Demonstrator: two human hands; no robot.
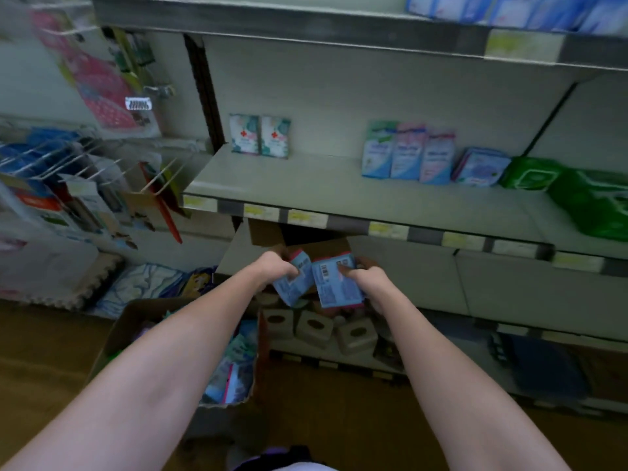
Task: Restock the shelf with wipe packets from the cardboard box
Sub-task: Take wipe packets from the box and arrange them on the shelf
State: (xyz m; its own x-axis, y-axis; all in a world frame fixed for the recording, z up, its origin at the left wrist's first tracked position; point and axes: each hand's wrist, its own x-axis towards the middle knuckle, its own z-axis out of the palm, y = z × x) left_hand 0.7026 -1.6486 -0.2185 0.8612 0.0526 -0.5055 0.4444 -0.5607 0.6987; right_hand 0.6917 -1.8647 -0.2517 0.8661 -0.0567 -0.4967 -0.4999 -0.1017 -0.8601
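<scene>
Below the front edge of the middle shelf (339, 195), both hands are raised side by side, each gripping blue wipe packets. The left hand (275, 268) has its fingers curled round a tilted blue packet (293, 283) with a pink top edge, and the right hand (368, 278) pinches a second packet (334, 283), barcode side up, with the thumb pressed on its face; whether either hand holds more than one packet behind the front one cannot be told. On the shelf stand two small packets with red crosses (260, 136) at the left near the back wall, then well to the right a row of three upright pouches (407, 153), one green-topped and two pink-topped, just beside a leaning stack of blue packets (479, 166) and two large green packs (574, 188) at the right end. Yellow price labels (306, 217) run along the shelf lip. An open cardboard box (190, 351) sits on the brown floor at lower left, with more blue and pink packets showing inside it. Three beige tissue cubes (317, 328) sit on the lowest shelf beneath the hands. The upper shelf carries blue packages (509, 10) at the right. To the left, wire hooks (85, 154) hold hanging goods, blurred.
</scene>
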